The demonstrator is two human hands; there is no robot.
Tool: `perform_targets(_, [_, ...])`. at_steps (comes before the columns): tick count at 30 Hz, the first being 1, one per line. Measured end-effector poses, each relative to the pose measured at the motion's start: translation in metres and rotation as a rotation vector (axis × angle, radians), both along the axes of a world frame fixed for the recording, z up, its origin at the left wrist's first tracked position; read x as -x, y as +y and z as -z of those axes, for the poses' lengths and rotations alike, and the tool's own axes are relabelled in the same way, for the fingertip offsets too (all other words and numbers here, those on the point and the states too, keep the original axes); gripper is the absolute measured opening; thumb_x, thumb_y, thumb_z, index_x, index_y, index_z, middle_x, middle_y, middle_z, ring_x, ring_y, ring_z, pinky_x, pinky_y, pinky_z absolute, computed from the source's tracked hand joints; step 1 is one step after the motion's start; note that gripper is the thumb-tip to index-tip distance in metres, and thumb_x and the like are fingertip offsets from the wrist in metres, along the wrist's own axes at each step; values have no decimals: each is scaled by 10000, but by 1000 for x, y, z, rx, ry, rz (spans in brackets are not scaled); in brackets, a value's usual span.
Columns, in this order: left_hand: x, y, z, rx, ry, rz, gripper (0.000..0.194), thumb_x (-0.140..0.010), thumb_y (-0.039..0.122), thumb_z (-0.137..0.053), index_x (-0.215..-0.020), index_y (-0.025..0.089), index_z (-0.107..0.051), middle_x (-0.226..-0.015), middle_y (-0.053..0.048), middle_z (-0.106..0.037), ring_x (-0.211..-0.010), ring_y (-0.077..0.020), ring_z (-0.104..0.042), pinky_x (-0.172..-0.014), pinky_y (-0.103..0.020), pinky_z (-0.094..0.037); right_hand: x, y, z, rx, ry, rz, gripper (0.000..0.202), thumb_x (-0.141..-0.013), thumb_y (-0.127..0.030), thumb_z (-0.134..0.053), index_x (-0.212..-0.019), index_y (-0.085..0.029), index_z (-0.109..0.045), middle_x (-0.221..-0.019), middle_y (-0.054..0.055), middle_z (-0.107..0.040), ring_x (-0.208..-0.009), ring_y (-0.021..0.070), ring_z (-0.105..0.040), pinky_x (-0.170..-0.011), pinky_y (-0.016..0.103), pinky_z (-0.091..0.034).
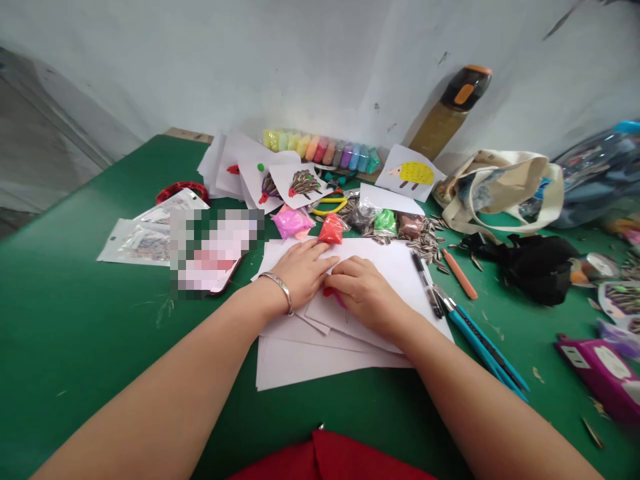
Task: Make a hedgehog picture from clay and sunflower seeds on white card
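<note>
My left hand (300,273), a silver bangle on its wrist, lies flat on the white paper (395,267) with fingers stretched out. Beside it, my right hand (367,293) is bent over the same sheet, fingers curled and pressed down on a small piece of red clay (328,291). A bit of pink or purple shows under the right fingers; what it is stays hidden. Just beyond my left fingertips rests a bag of red clay (331,229). More sheets lie under the top one.
Bagged clay in pink (291,221), green (385,221) and brown (411,225) lies behind the paper, near sunflower seeds (427,243). Right of it are a black pen (427,283), a blue utility knife (485,343) and an orange stick (460,273). A blurred phone (235,270) lies left.
</note>
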State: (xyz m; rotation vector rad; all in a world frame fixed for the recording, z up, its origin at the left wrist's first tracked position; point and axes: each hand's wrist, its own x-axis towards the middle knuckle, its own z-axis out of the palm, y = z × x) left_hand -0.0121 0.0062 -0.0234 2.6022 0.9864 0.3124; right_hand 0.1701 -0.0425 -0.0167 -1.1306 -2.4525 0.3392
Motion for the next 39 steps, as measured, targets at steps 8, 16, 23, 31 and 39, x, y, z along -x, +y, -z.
perform_targets(8, [0, 0, -3, 26, 33, 4, 341, -914, 253, -443, -1216, 261, -601, -1330, -82, -519, -1256, -291, -401, -1076, -505, -310, -2, 3, 3, -11, 50, 5, 252, -912, -104, -488, -865, -227, -703, -1055, 38, -704, -919, 196, -551, -807, 337, -372])
perform_targets(16, [0, 0, -2, 18, 61, 4, 357, -918, 236, -429, -1239, 248, -586, -1325, -90, -517, -1253, -288, -402, -1081, -505, -305, -4, 2, 1, 11, 38, -25, 245, -907, -108, -501, -849, -222, -709, -976, 41, -709, -906, 193, -556, -806, 337, -382])
perform_targets(23, [-1, 1, -4, 29, 95, 14, 374, -914, 222, -431, -1260, 233, -575, -1319, -106, -518, -1241, -296, -412, -1072, -507, -310, -2, 2, 6, -39, 47, 6, 252, -904, -97, -507, -862, -232, -715, -1043, 30, -712, -914, 192, -552, -807, 338, -375])
perform_targets(31, [0, 1, -3, 12, 96, 19, 364, -937, 244, -403, -1264, 238, -563, -1319, -100, -521, -1247, -286, -411, -1068, -500, -318, -4, 3, 8, -99, 70, 14, 227, -904, -97, -522, -851, -220, -706, -1058, 31, -710, -899, 190, -546, -792, 341, -370])
perform_targets(39, [-1, 0, -5, 4, 106, 20, 386, -937, 242, -403, -1296, 247, -543, -1332, -97, -516, -1253, -281, -410, -1076, -503, -318, -6, 4, 10, -89, 95, -3, 230, -903, -98, -519, -843, -220, -705, -1021, 30, -711, -881, 182, -551, -775, 330, -372])
